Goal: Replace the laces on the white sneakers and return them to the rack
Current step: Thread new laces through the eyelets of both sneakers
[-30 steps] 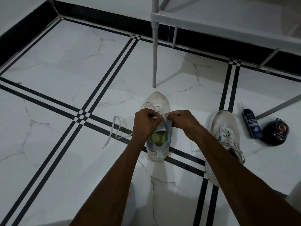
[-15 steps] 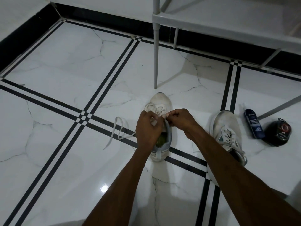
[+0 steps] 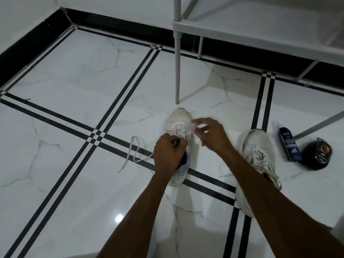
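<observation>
sneaker [image 3: 178, 127] on the floor by the rack leg [image 3: 177, 71] | left hand [image 3: 168, 155] clamps its tongue, right hand [image 3: 209, 133] pinches the lace [image 3: 188, 135] | risk: a hard yank probably skips an eyelet or slides the shoe

White sneaker [image 3: 177, 120] upright on floor, toe toward rack [image 3: 260, 37], partly laced; lace [image 3: 133, 153] trailing left. Second sneaker [image 3: 256, 144] laced, well to its right.
</observation>
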### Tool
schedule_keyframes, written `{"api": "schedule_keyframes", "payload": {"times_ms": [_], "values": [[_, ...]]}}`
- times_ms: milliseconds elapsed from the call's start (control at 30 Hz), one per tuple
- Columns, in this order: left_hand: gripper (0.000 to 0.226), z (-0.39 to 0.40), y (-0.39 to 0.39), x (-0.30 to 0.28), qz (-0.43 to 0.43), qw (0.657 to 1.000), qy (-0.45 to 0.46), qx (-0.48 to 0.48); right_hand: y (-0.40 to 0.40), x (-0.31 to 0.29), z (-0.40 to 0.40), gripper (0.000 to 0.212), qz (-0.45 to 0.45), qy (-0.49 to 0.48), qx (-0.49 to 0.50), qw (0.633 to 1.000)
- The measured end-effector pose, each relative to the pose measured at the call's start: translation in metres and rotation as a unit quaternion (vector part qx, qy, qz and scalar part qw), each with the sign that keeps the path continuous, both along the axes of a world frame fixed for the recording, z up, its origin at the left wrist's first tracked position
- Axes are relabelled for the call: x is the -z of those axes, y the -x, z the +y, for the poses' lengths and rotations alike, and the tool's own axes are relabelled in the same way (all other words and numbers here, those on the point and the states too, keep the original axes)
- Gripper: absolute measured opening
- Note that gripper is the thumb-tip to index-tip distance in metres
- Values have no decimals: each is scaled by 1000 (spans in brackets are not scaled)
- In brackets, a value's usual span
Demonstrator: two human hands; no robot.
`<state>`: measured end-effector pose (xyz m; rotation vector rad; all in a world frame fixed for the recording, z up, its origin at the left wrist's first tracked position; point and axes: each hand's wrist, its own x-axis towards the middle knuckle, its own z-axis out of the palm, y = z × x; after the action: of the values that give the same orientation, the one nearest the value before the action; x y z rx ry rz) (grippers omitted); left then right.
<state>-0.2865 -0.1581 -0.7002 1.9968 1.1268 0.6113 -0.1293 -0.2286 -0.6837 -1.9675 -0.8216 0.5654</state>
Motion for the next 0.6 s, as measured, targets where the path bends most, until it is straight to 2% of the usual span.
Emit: {"api": "schedule_keyframes", "payload": {"times_ms": [67, 133, 200, 233, 267, 333, 367, 400, 433, 500, 567, 600], "values": [[37, -1, -1, 0, -5, 1000, -11, 2, 19, 9, 9, 17, -71, 59, -98, 991], [37, -2, -1, 0, 0, 1000, -14, 5, 22, 12, 12, 15, -143, 79, -106, 981], [34, -2, 0, 0, 4, 1000, -12, 2, 18, 9, 9, 17, -169, 101, -74, 978], [33, -3, 2, -1, 2, 1000, -5, -5, 9, 8, 5, 19, -170, 93, 0, 981], [32, -3, 2, -1, -3, 1000, 6, -14, -5, 1, -1, 21, -164, 64, 121, 977], [31, -4, 3, -2, -8, 999, 16, -28, -38, -15, -20, 28, -158, -17, 354, 922], [30, -3, 3, -1, -8, 999, 16, -29, -48, -21, -26, 31, -138, -38, 407, 902], [30, -3, 3, 0, -9, 999, 14, -29, -52, -23, -27, 32, -125, -29, 408, 904], [30, -2, 2, 0, -9, 999, 14, -29, -49, -22, -23, 31, -150, -1, 359, 921], [32, -2, 1, 1, -15, 999, 13, -33, -30, -6, -6, 32, -203, 78, 150, 964], [37, -3, 0, 0, -16, 999, 5, -31, -3, 16, 9, 30, -178, 129, -58, 974], [38, -3, 1, 0, -14, 1000, 0, -28, 10, 25, 13, 23, -171, 146, -107, 968]]}}
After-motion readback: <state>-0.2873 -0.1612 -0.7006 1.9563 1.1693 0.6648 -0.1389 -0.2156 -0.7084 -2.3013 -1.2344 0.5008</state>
